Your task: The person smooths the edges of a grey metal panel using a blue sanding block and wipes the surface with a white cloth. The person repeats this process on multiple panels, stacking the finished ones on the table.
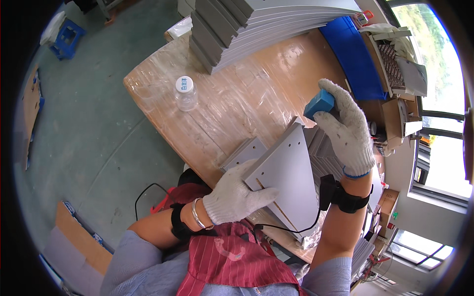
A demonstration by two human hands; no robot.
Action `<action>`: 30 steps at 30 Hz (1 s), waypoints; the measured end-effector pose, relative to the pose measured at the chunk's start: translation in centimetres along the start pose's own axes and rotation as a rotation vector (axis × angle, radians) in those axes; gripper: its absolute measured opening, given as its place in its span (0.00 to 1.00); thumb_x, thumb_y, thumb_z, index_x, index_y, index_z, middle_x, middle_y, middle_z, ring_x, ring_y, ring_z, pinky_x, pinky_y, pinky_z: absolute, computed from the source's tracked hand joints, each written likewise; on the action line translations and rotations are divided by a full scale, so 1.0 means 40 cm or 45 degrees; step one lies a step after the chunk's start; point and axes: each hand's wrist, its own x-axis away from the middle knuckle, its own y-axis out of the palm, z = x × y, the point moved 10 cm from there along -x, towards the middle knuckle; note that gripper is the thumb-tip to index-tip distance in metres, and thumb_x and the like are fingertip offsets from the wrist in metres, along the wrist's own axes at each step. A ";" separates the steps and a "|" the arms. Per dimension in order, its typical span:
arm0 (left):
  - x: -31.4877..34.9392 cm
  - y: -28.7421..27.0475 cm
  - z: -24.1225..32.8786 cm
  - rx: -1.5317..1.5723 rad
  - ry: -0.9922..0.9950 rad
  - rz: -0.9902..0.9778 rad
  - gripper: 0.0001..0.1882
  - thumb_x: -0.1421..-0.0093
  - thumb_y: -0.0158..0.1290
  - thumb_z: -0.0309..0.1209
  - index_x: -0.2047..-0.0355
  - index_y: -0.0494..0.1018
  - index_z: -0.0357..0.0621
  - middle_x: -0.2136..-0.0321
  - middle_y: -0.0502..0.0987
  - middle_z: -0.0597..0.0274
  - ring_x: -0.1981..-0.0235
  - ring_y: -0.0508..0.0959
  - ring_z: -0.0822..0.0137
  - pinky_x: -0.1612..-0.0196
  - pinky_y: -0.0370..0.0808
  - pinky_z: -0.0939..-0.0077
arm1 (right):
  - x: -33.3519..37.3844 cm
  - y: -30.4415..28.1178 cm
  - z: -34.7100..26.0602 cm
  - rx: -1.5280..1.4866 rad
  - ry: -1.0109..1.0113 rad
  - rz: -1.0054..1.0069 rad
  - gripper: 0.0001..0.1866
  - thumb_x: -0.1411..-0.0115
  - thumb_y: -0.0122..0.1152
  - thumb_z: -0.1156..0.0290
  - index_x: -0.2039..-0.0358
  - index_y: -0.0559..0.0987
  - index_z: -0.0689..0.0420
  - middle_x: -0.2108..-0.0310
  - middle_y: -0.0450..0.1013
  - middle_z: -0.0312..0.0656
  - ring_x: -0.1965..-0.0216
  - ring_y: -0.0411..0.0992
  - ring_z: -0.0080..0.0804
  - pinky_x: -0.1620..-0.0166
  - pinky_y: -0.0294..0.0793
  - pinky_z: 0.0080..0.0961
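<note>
My left hand, in a white knitted glove, grips the near left corner of a grey panel, thumb on its top face. The panel has small holes near its edges and a narrow brownish slot beside my thumb. My right hand, gloved too, pinches a small blue block between thumb and fingers, above and right of the panel's far end. Beneath my right hand is a stack of grey panels, partly hidden by the hand and held panel. Another small pile of drilled grey panels lies just beyond my left hand.
A tall stack of grey panels stands at the table's far side. A clear bottle with a white lid is on the film-covered wooden table. Along the right lies a blue bin. A blue stool stands on the floor at left.
</note>
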 end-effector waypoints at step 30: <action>0.028 -0.008 -0.022 -0.032 0.095 0.143 0.22 0.42 0.61 0.35 0.49 0.74 0.40 0.61 0.81 0.50 0.59 0.81 0.52 0.53 0.76 0.62 | 0.111 0.262 -0.297 0.352 -0.697 -0.971 0.36 0.49 0.65 0.81 0.37 0.71 0.57 0.52 0.78 0.47 0.55 0.78 0.39 0.49 0.77 0.33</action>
